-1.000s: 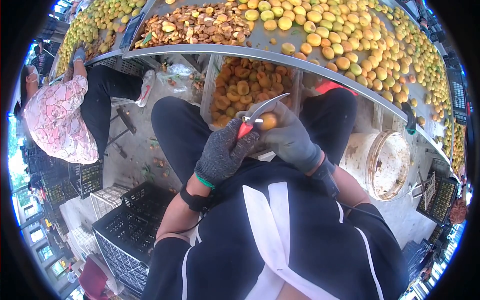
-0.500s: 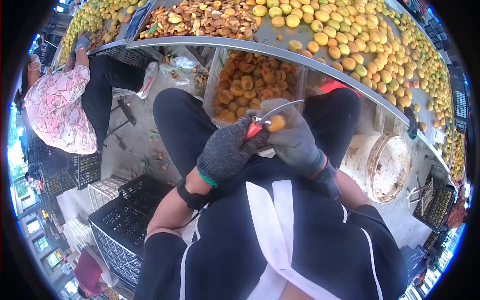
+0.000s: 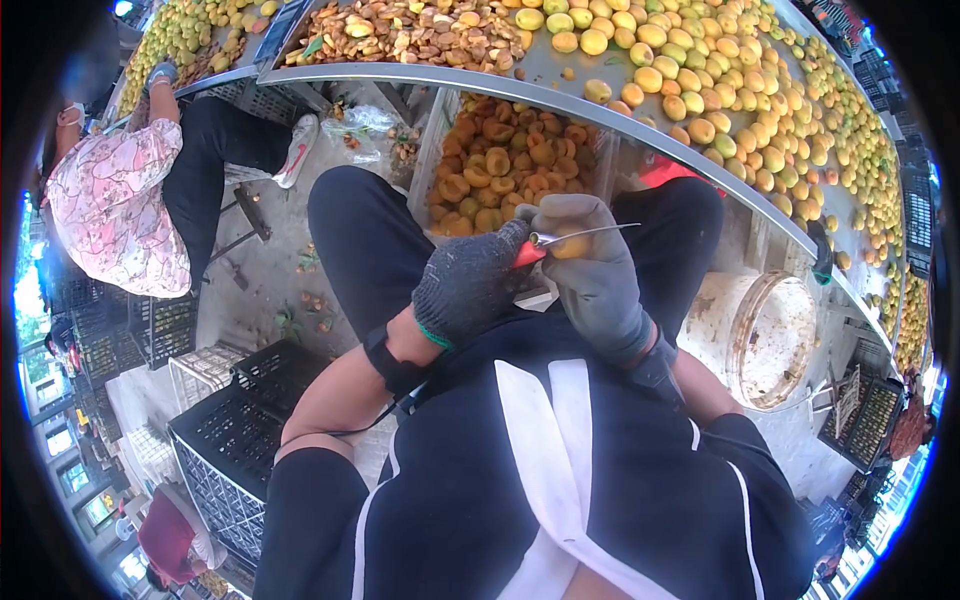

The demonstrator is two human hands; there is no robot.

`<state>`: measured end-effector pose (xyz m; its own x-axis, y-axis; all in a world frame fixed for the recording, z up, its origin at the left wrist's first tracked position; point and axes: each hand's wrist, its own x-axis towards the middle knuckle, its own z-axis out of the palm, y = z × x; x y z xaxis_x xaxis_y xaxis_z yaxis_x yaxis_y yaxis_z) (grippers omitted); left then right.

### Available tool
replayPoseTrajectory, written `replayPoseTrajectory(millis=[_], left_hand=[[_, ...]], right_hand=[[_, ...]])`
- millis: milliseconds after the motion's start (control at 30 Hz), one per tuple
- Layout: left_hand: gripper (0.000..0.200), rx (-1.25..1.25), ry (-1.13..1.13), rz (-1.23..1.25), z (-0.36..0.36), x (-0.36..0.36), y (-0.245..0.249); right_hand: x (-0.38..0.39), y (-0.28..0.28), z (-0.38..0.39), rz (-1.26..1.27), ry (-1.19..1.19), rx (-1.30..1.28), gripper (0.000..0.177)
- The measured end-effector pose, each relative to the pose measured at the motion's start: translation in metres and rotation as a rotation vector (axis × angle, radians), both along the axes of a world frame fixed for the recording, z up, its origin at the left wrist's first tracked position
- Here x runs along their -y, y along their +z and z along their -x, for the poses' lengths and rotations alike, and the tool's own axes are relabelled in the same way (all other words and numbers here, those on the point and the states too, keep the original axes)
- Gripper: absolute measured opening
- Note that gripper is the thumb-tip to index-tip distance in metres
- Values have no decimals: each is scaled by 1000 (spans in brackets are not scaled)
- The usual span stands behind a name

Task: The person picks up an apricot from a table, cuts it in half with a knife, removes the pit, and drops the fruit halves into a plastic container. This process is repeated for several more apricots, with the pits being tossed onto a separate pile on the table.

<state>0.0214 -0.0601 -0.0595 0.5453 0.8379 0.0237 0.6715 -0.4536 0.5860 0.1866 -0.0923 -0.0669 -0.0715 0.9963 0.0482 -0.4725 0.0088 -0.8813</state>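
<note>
My left hand (image 3: 468,275), in a dark knit glove with a green cuff, is closed round the red handle (image 3: 529,254) of a knife. The thin blade (image 3: 605,229) points right, seen nearly edge-on, and lies against a yellow-orange apricot (image 3: 571,246). My right hand (image 3: 598,280), in a grey glove, has its fingers wrapped round that apricot, which shows partly between them. Both hands meet above my lap. Just beyond them, between my knees, a clear bin (image 3: 421,165) holds many apricot halves (image 3: 510,160).
A metal-edged table (image 3: 480,84) carries apricots (image 3: 740,100) and a heap of pits (image 3: 400,38). A white bucket (image 3: 752,335) lies at right. Black crates (image 3: 215,430) stand at lower left. A person (image 3: 125,205) in a floral top sits at left; another (image 3: 172,540) is at lower left.
The knife has turned so its curved blade now looks thin and flatter, lower against the apricot. My left hand has shifted slightly right, and the right fingers are more curled over the fruit.
</note>
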Motion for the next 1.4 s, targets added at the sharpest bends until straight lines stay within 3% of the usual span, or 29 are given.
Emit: replayPoseTrajectory(millis=[200,267,367,500,533,600,633,700,767,800,833,900,1033,1100,1167,1233,1300,1400], left_hand=[[30,28,-13,40,-4,-1,-7],[29,89,10,121,-3,-3,-15],[27,172,12,234,3,-2,-26],[29,240,-127,317,8,-4,-17],[29,240,-130,315,5,-5,-11],[29,566,-8,203,-2,-5,-1],[29,568,-14,200,3,-10,-2],[35,1296,194,1047,19,-30,0],[37,1247,233,955,27,-33,28],[38,1198,282,855,27,-32,39],[38,1199,270,858,25,-29,39],[40,1182,279,834,23,-22,40],[30,755,132,849,32,-19,42],[29,785,181,807,27,-12,39],[32,644,194,728,27,-11,38],[33,652,123,603,28,-11,29],[34,418,14,271,27,-9,29],[36,370,19,228,26,-4,21]], right_hand=[[2,7,2,181,-14,-77,60],[-2,2,1,5,-9,295,60],[-9,-6,0,-83,-4,368,60],[-22,5,-10,-113,146,386,56],[-24,8,-11,-24,197,287,52],[-30,8,-14,62,245,189,49],[-33,5,-17,102,186,201,45],[-37,1,-27,137,112,218,42],[-36,-1,-38,100,78,101,38],[-34,4,-42,173,140,-113,40],[-32,8,-45,169,130,-109,40],[-31,14,-49,261,252,-348,43],[-37,6,-52,146,330,-299,47],[-38,9,-47,74,236,-223,46],[-42,10,-45,30,224,-193,44],[-45,12,-42,-11,215,-164,43],[-44,18,-37,-5,160,-111,36],[-42,15,-33,-58,206,-196,36]])
